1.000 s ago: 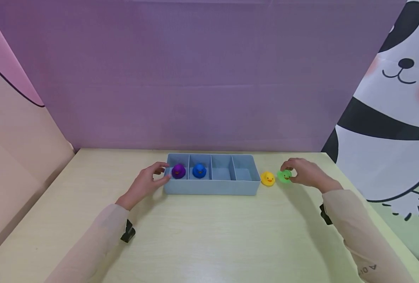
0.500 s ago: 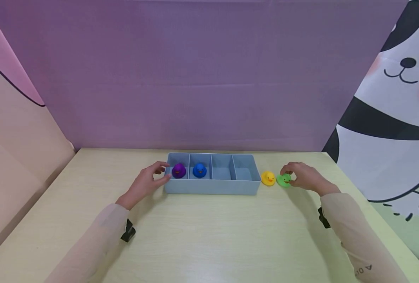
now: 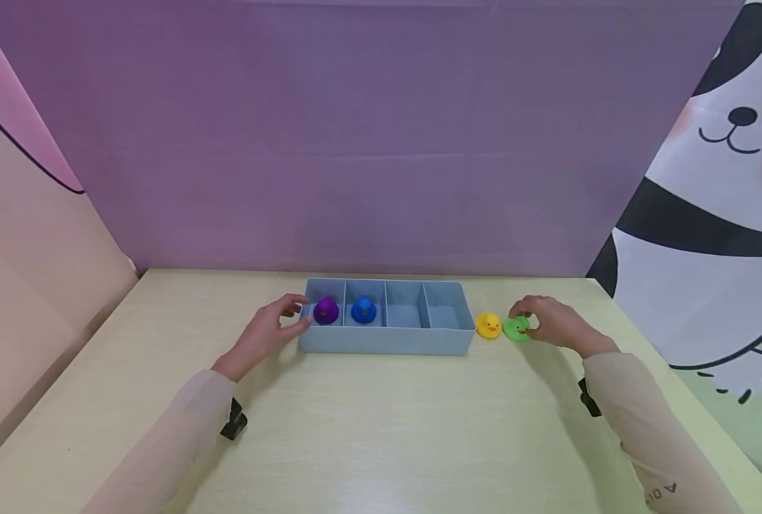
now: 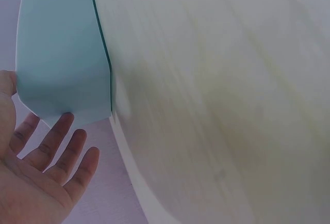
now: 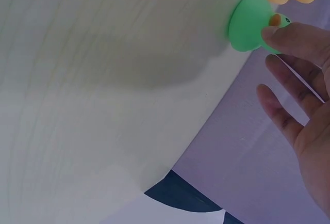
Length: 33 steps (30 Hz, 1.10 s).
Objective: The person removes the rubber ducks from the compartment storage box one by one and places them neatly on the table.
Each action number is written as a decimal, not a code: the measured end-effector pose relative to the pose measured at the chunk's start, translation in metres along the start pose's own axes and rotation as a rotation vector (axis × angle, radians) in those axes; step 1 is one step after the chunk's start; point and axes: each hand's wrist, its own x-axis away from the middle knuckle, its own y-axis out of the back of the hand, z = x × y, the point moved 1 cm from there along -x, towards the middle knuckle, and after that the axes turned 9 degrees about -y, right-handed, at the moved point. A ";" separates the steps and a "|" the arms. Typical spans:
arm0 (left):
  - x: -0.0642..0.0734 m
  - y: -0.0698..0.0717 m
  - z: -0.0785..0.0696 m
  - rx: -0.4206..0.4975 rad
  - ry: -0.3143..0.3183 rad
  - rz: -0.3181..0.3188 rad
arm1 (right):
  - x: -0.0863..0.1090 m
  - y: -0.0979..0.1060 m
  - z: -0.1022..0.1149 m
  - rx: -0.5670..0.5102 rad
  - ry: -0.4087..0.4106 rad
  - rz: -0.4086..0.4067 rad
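A light-blue tray with several compartments (image 3: 387,341) stands on the table; a purple rubber duck (image 3: 326,311) sits in its leftmost compartment and a blue rubber duck (image 3: 364,310) in the one beside it. My left hand (image 3: 266,330) touches the tray's left end, fingers fairly straight. In the left wrist view, fingertips lie against the end wall (image 4: 62,79). To the tray's right, my right hand (image 3: 553,323) pinches a green rubber duck (image 3: 514,329) by its head, its base low over the table. A yellow rubber duck (image 3: 488,325) sits between tray and green duck.
The pale wooden table (image 3: 381,421) ends at a purple backdrop (image 3: 381,157) just behind the tray. A panda-printed panel (image 3: 708,300) rises at the right, a pink and beige one (image 3: 27,235) at the left.
My right hand has lowered the green duck slightly and brought it down beside the yellow one; over the last half second it has hardly moved. The left hand and tray have stayed put.
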 end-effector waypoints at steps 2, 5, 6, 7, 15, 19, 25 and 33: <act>0.000 0.000 0.000 -0.003 0.002 0.001 | 0.000 0.001 0.001 -0.002 0.001 0.007; 0.000 0.000 0.000 -0.005 0.007 0.001 | -0.001 0.004 0.001 -0.001 -0.003 0.011; 0.000 0.000 0.000 -0.006 0.007 0.001 | -0.001 0.005 0.002 -0.002 -0.004 0.012; 0.000 0.000 0.000 -0.007 0.008 0.001 | -0.001 0.007 0.003 0.000 -0.004 0.011; 0.000 0.001 -0.002 -0.003 0.017 0.004 | -0.003 0.017 0.008 0.004 0.000 0.002; 0.000 0.001 -0.003 -0.004 0.017 0.001 | -0.006 0.020 0.014 0.012 0.021 -0.014; 0.001 0.001 -0.003 -0.002 0.009 0.001 | -0.012 0.020 0.025 0.010 0.030 -0.017; 0.000 0.001 -0.005 0.010 0.006 -0.004 | -0.020 0.021 0.044 0.023 0.052 -0.035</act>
